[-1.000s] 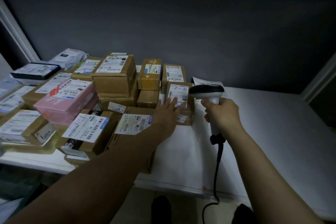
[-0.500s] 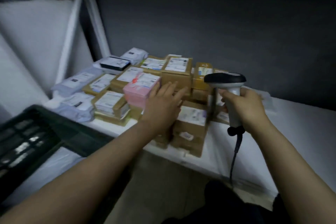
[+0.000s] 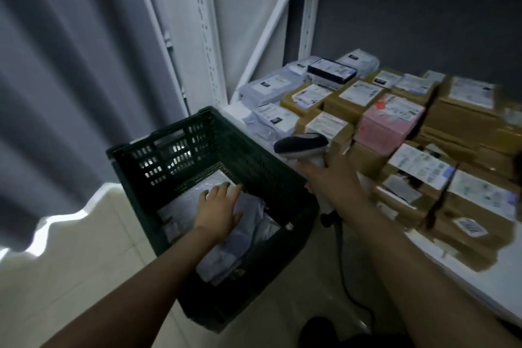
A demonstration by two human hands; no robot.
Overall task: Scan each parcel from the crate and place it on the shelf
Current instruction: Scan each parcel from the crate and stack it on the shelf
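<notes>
Reaching hand: the left hand (image 3: 219, 207) is down inside the crate (image 3: 262, 172), fingers straight and spread, lying flat on a parcel with nothing clasped yet.
Parcel: a grey bag (image 3: 180, 203) lies flat on the crate floor towards the far end, and a crumpled second bag (image 3: 254, 230) touches it.
Key relation: the parcel sits directly under the left palm. The right hand (image 3: 332, 178) is outside the crate, past its right wall, so the left is nearer.
Long axis: it seems to run along the crate's length, away from the person. No label shows, so its facing cannot be told.
Scanner: the right hand clasps the scanner (image 3: 300, 144), head aimed left.
Shelf: the shelf (image 3: 485, 282) stands to the right, loaded with boxes.
</notes>
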